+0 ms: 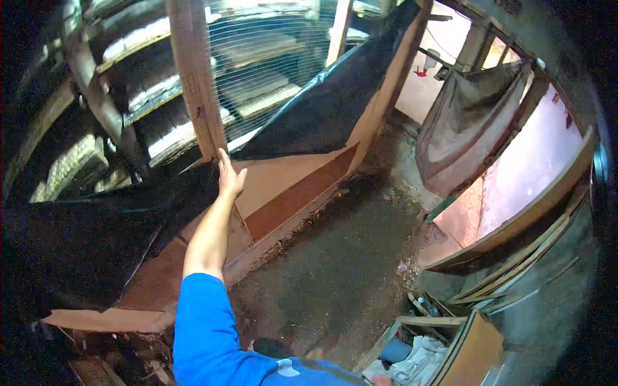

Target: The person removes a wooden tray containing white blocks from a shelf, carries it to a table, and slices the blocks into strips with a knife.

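Note:
My left arm, in a blue sleeve, stretches forward across the middle of the view. At its end my left hand is open, fingers extended and thumb apart, by the foot of an upright wooden post. Whether it touches the post I cannot tell. Black plastic sheeting hangs to the right of the post, and more black sheeting covers the left side. Below the hand runs a low brown board wall. Only a sliver of my right hand shows at the bottom edge; its fingers are mostly hidden.
Wire mesh lies behind the post. A dark dirt floor runs between the board wall and a draped grey cloth at right. Wooden strips lean at the right; an open box with white cloth stands lower right.

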The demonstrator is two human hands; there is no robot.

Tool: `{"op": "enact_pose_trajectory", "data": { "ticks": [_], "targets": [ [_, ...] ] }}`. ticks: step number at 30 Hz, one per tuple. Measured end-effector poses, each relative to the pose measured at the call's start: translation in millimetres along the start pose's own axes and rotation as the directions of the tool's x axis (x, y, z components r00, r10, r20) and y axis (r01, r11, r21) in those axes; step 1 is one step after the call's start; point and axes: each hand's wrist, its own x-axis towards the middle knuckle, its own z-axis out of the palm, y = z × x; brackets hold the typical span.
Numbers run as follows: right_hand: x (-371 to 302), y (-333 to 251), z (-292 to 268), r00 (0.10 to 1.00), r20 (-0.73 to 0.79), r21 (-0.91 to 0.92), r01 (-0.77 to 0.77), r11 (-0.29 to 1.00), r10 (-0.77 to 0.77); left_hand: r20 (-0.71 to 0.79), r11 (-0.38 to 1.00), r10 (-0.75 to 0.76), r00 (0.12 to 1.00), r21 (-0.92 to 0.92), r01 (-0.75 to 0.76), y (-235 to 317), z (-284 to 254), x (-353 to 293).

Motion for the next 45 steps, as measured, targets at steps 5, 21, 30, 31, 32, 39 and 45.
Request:
{"op": "enact_pose_trajectory", "data": {
  "ticks": [5,21,30,31,32,39,45],
  "targets": [
    [6,16,-4,0.997,0.008,0.088,-0.081,0.993,0.081,-0.008,0.980,0.070,0.998,0.187,-0.067,-3,8,8],
    [-28,32,-1,0.972,0.036,0.136,-0.235,0.962,0.232,-0.142,0.992,-0.081,0.987,0.081,0.093,-36,0,35],
    [-4,16,6,0.979,0.057,0.109,-0.201,0.973,0.196,-0.212,0.996,0.002,0.977,0.082,0.016,-26,11,7],
    [-1,14,9,0.981,0.058,0.104,-0.192,0.976,0.186,-0.177,0.991,-0.017,0.984,0.127,0.040,-20,10,1],
    [5,15,10,0.983,0.060,0.095,-0.180,0.979,0.175,-0.143,0.983,-0.039,0.989,0.173,0.064,-13,12,-6],
    [75,20,0,0.998,0.039,-0.095,0.057,0.994,-0.053,-0.224,0.938,0.326,0.919,0.198,-0.284,-15,28,-77],
    [127,29,-4,0.965,-0.230,0.598,0.040,0.801,0.123,0.049,0.840,0.402,0.914,-0.418,-0.347,100,62,-199]
  ]
}}
